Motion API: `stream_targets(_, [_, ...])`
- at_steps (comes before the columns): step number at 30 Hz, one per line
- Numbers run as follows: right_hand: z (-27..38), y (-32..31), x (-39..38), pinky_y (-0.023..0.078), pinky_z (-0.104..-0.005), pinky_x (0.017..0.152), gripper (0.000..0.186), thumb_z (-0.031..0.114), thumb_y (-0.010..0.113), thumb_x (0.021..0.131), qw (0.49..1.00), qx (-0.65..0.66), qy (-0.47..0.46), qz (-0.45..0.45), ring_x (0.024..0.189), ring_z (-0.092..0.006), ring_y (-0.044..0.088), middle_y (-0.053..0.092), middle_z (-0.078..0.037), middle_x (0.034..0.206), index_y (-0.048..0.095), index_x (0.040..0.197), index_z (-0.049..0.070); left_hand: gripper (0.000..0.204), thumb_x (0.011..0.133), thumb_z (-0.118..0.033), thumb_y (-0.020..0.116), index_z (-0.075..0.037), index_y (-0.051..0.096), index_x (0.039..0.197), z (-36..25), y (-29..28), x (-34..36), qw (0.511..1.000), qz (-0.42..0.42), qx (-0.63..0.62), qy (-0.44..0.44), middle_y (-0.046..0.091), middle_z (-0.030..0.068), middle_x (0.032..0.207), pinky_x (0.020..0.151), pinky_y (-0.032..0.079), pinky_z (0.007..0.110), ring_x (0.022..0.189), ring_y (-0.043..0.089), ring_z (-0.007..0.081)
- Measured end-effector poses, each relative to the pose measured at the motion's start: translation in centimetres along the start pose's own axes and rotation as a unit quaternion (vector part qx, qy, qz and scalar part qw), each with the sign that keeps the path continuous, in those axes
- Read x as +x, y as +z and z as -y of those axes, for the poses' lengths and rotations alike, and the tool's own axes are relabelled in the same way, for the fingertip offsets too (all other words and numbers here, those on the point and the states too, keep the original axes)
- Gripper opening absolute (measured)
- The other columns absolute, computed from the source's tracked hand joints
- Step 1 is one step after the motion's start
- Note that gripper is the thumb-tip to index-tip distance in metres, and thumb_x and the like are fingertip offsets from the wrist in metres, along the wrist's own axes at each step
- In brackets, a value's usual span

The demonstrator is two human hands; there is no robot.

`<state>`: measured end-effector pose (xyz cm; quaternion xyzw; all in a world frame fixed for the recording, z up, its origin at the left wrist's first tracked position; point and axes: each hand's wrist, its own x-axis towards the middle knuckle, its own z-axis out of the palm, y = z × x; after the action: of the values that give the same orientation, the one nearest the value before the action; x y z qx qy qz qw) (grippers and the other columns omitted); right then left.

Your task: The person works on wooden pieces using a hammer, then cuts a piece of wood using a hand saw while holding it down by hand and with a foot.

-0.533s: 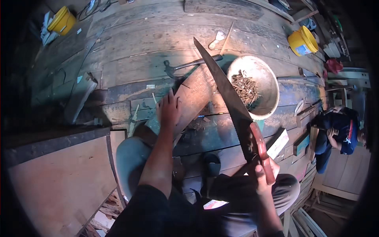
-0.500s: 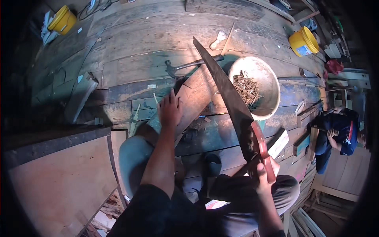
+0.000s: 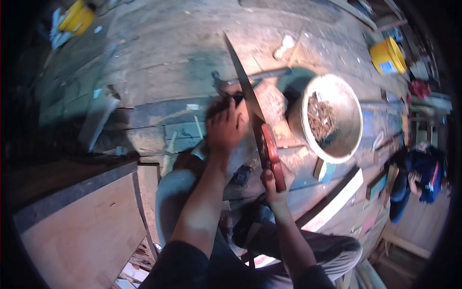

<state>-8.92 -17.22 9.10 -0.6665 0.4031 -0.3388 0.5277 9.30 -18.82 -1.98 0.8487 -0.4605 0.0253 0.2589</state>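
My right hand (image 3: pixel 276 182) is closed round the red handle of a handsaw (image 3: pixel 247 91). Its long dark blade points away from me and crosses over a thick piece of wood (image 3: pixel 270 102); whether the teeth touch it I cannot tell. On the left side of that wood lies my left hand (image 3: pixel 225 127), fingers spread, left of the blade. Just beyond the wood is a claw hammer (image 3: pixel 269 73), partly behind the blade. To the right stands a whitish bucket (image 3: pixel 299 118) with a heap of thin brown pieces that look like nails (image 3: pixel 320 118).
A wooden box (image 3: pixel 82 221) stands close on my left. Yellow buckets stand at the far left (image 3: pixel 77 18) and far right (image 3: pixel 388 55). A pale board (image 3: pixel 337 200) lies right of my knee. Another person (image 3: pixel 418 173) sits at the right edge.
My right hand has brought the saw leftward and away from me, its blade now over the wood near my left hand. My left hand still rests on the wood, and the view has shifted somewhat.
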Motion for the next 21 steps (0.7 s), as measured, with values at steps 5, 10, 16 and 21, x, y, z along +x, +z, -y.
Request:
stream_targets(5, [-0.9,-0.5,0.6,0.039,-0.0258,0.055,0.027,0.023,0.06,0.09,0.999,-0.027,0.004,0.022,0.063,-0.0095,0.048,0.052,-0.003,0.069,0.059,0.09,-0.004,0.049,0.095,-0.036,0.053,-0.013,0.052,0.138,0.3,0.3,-1.0,0.998,0.051,0.013,-0.029,0.07,0.0098,0.104,0.082,0.047,0.045,0.097,0.066,0.0281])
stream_targets(10, [-1.0,0.1,1.3,0.039,-0.0263,0.054,0.029,0.025,0.06,0.09,1.0,-0.022,-0.011,0.009,0.059,-0.0102,0.048,0.051,-0.003,0.066,0.058,0.088,-0.003,0.051,0.095,-0.037,0.053,-0.013,0.052,0.139,0.3,-0.1,-0.5,0.997,0.068,0.015,-0.042,0.07,0.0108,0.104,0.082,0.047,0.044,0.097,0.065,0.0279])
stream_targets(16, [-1.3,0.0,1.7,0.041,-0.0266,0.053,0.019,0.017,0.058,0.086,1.0,0.008,0.019,0.014,0.057,-0.0093,0.05,0.051,-0.003,0.064,0.057,0.086,-0.002,0.048,0.094,-0.035,0.054,-0.013,0.054,0.137,0.3,0.1,-0.5,0.999,0.044,0.013,-0.023,0.07,0.0109,0.104,0.084,0.048,0.043,0.099,0.065,0.0271])
stream_targets(21, [-2.2,-0.7,1.9,0.041,-0.0268,0.053,0.011,0.01,0.057,0.082,0.999,-0.017,0.011,0.028,0.058,-0.0097,0.05,0.051,-0.003,0.064,0.056,0.083,-0.001,0.05,0.094,-0.036,0.054,-0.014,0.052,0.138,0.4,0.5,-0.7,0.997,0.066,0.017,-0.033,0.069,0.0112,0.108,0.086,0.048,0.045,0.102,0.064,0.0281])
